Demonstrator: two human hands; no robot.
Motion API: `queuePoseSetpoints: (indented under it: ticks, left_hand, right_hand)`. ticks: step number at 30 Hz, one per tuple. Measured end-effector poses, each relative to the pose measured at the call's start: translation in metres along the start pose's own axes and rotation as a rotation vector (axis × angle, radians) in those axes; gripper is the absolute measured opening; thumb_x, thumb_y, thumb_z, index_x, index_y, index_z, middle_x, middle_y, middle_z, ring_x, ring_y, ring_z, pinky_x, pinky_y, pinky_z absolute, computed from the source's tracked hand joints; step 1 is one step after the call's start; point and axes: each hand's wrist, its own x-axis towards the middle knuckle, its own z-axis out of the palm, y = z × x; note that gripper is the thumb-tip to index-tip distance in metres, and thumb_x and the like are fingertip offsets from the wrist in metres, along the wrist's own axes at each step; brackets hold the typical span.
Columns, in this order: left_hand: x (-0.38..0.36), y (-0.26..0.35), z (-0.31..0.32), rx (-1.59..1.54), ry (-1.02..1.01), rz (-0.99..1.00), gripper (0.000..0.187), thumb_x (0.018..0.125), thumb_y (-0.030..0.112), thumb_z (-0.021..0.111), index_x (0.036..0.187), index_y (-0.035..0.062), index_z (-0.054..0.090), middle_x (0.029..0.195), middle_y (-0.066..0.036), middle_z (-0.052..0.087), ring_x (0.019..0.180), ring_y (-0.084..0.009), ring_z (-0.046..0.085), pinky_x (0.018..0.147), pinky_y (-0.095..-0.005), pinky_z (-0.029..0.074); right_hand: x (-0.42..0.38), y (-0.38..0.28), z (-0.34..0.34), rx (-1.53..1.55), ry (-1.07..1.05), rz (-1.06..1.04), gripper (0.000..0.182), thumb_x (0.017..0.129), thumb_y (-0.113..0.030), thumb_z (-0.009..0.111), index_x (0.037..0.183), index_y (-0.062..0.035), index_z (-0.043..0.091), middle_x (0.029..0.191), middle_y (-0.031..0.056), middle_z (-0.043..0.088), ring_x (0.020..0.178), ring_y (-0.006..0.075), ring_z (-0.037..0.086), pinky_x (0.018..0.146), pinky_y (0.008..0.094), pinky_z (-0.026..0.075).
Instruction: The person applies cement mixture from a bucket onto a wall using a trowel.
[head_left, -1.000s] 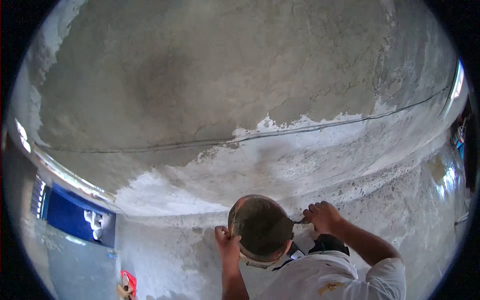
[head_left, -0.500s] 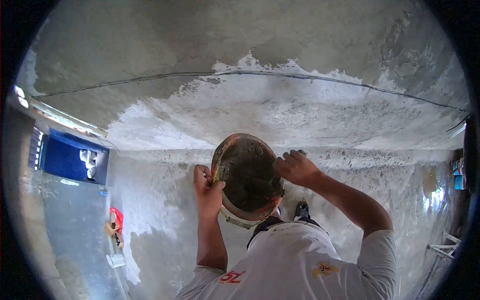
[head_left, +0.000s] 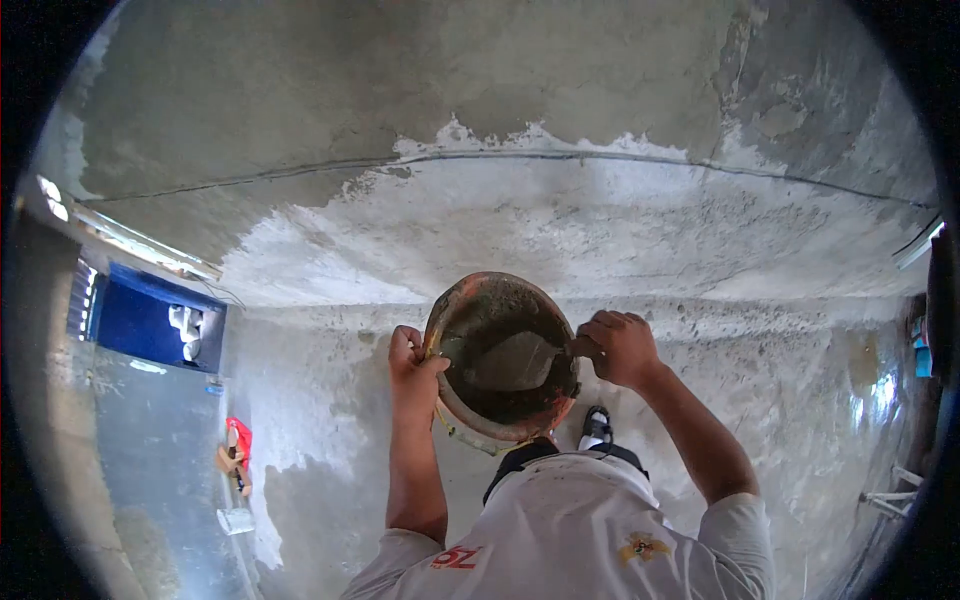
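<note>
A worn, mortar-smeared bucket with a reddish-orange rim is held up before my body, its mouth facing me. My left hand is closed on the bucket's left rim, thumb on the near side. At the right rim my right hand is closed in a fist round a trowel, whose flat grey blade lies inside the bucket. The trowel's handle is mostly hidden in the fist. Dark wet mortar coats the inside of the bucket round the blade.
A partly plastered wall stands ahead, with a cable across it. My shoe is on the concrete floor. To the left are a blue panel and a red object; a white frame stands at right.
My right hand has moved slightly right and down, and the trowel blade now shows flat inside the bucket. The bucket has shifted a little right; my left hand keeps its hold.
</note>
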Motion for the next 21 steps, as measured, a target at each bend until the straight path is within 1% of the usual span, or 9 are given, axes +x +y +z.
queuePoseSetpoints:
  ticks: [3, 5, 7, 10, 13, 17, 19, 20, 21]
  left_hand:
    - [0.006, -0.001, 0.002, 0.054, 0.008, 0.038, 0.041, 0.066, -0.006, 0.062, 0.092, 0.0138, 0.037, 0.084, 0.0, 0.042, 0.076, -0.0135, 0.045, 0.073, -0.0277, 0.041]
    - [0.011, 0.003, 0.008, -0.045, -0.009, -0.012, 0.042, 0.069, -0.014, 0.06, 0.095, 0.0117, 0.04, 0.081, -0.003, 0.05, 0.076, -0.0143, 0.056, 0.069, -0.0295, 0.046]
    - [0.017, 0.005, 0.01, -0.093, -0.035, 0.025, 0.042, 0.069, -0.014, 0.06, 0.095, 0.0119, 0.04, 0.081, -0.003, 0.05, 0.076, -0.0144, 0.056, 0.069, -0.0294, 0.046]
    - [0.03, 0.011, 0.011, -0.119, -0.053, 0.011, 0.042, 0.07, -0.014, 0.059, 0.094, 0.0128, 0.038, 0.082, -0.003, 0.05, 0.075, -0.0137, 0.054, 0.067, -0.0294, 0.045]
    - [0.039, 0.025, 0.007, -0.175, -0.046, 0.01, 0.042, 0.07, -0.015, 0.057, 0.093, 0.0139, 0.037, 0.082, -0.001, 0.045, 0.073, -0.0112, 0.048, 0.066, -0.028, 0.042]
    - [0.066, 0.029, -0.005, -0.223, -0.092, 0.073, 0.042, 0.069, -0.015, 0.057, 0.093, 0.0134, 0.037, 0.083, 0.0, 0.044, 0.075, -0.0107, 0.046, 0.067, -0.0268, 0.04]
    - [0.075, 0.038, -0.008, -0.18, -0.119, 0.047, 0.042, 0.07, -0.01, 0.06, 0.092, 0.016, 0.034, 0.085, 0.0, 0.03, 0.076, -0.0142, 0.038, 0.078, -0.0262, 0.034]
    - [0.083, 0.038, -0.008, -0.188, -0.133, 0.053, 0.042, 0.07, -0.01, 0.06, 0.092, 0.016, 0.034, 0.085, 0.0, 0.03, 0.076, -0.0142, 0.038, 0.078, -0.0262, 0.034]
    - [0.089, 0.037, -0.009, -0.15, -0.134, 0.096, 0.043, 0.07, -0.01, 0.059, 0.092, 0.0161, 0.034, 0.086, 0.0, 0.031, 0.077, -0.0137, 0.039, 0.078, -0.0263, 0.035]
  right_hand:
    - [-0.01, 0.008, -0.021, -0.001, 0.064, 0.141, 0.028, 0.072, -0.017, 0.079, 0.1, -0.0167, 0.073, 0.091, 0.0062, 0.068, 0.087, 0.0305, 0.069, 0.074, 0.0453, 0.055]
    - [-0.015, 0.005, -0.039, 0.015, 0.058, 0.136, 0.027, 0.073, -0.018, 0.079, 0.099, -0.0167, 0.074, 0.09, 0.0061, 0.068, 0.088, 0.0303, 0.069, 0.074, 0.0453, 0.055]
    - [-0.016, 0.007, -0.05, 0.06, 0.038, 0.154, 0.026, 0.074, -0.02, 0.081, 0.1, -0.017, 0.074, 0.091, 0.0057, 0.071, 0.089, 0.0301, 0.07, 0.074, 0.045, 0.056]
    - [-0.016, 0.017, -0.049, 0.087, 0.103, 0.171, 0.035, 0.071, -0.022, 0.087, 0.103, -0.0135, 0.075, 0.096, 0.0074, 0.073, 0.087, 0.0302, 0.072, 0.074, 0.0424, 0.058]
    - [-0.007, 0.009, -0.056, 0.132, 0.162, 0.205, 0.037, 0.071, -0.024, 0.09, 0.102, -0.0108, 0.075, 0.095, 0.0083, 0.073, 0.085, 0.0302, 0.072, 0.074, 0.0401, 0.058]
    - [0.006, 0.012, -0.052, 0.223, 0.218, 0.222, 0.039, 0.07, -0.021, 0.092, 0.103, -0.0091, 0.075, 0.094, 0.0099, 0.074, 0.084, 0.029, 0.073, 0.075, 0.0374, 0.058]
    - [0.014, 0.014, -0.053, 0.285, 0.299, 0.225, 0.038, 0.071, -0.013, 0.092, 0.104, -0.0052, 0.075, 0.095, 0.01, 0.075, 0.083, 0.0215, 0.072, 0.077, 0.0334, 0.058]
    - [0.018, 0.018, -0.051, 0.271, 0.31, 0.229, 0.038, 0.071, -0.013, 0.092, 0.104, -0.0052, 0.075, 0.095, 0.01, 0.075, 0.083, 0.0215, 0.072, 0.077, 0.0334, 0.058]
    - [0.022, 0.022, -0.049, 0.372, 0.319, 0.278, 0.038, 0.072, -0.011, 0.091, 0.105, -0.0031, 0.074, 0.096, 0.009, 0.075, 0.084, 0.0173, 0.07, 0.078, 0.032, 0.057]
